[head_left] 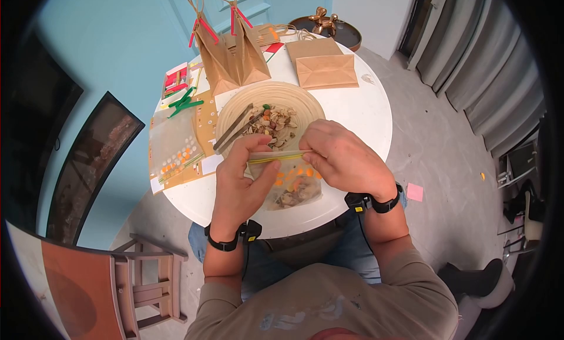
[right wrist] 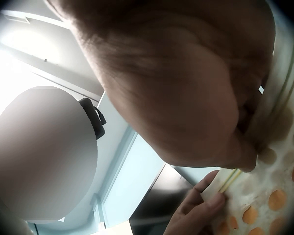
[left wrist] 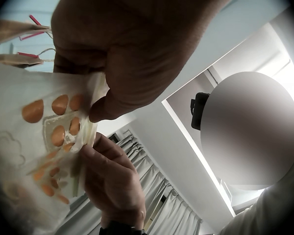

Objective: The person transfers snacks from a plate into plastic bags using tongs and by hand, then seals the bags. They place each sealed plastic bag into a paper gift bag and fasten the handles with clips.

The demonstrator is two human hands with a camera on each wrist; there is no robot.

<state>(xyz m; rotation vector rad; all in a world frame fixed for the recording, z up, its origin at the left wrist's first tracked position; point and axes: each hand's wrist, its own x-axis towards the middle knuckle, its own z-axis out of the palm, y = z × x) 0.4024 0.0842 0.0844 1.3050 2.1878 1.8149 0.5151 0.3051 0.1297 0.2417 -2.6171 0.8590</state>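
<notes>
A clear zip bag (head_left: 296, 193) printed with orange and white dots hangs at the table's near edge, some brown and pale pieces in its bottom. My left hand (head_left: 241, 178) pinches the left end of its yellow-green zip strip between thumb and fingers. At the strip's other end, my right hand (head_left: 346, 155) grips the bag between thumb and curled fingers. The left wrist view shows the dotted face of the bag (left wrist: 19, 147) from close by. Just beyond the hands sits a round shallow basket (head_left: 308, 102) with mixed nuts or shells (head_left: 282, 119) and metal tongs (head_left: 235, 128).
Two upright paper bags (head_left: 220, 64) with pink clips stand behind the basket. A folded paper bag (head_left: 326, 69) lies at the back right. Left of the basket are green clips (head_left: 187, 103) and another dotted zip bag (head_left: 173, 134). A wooden stool (head_left: 150, 281) stands at lower left.
</notes>
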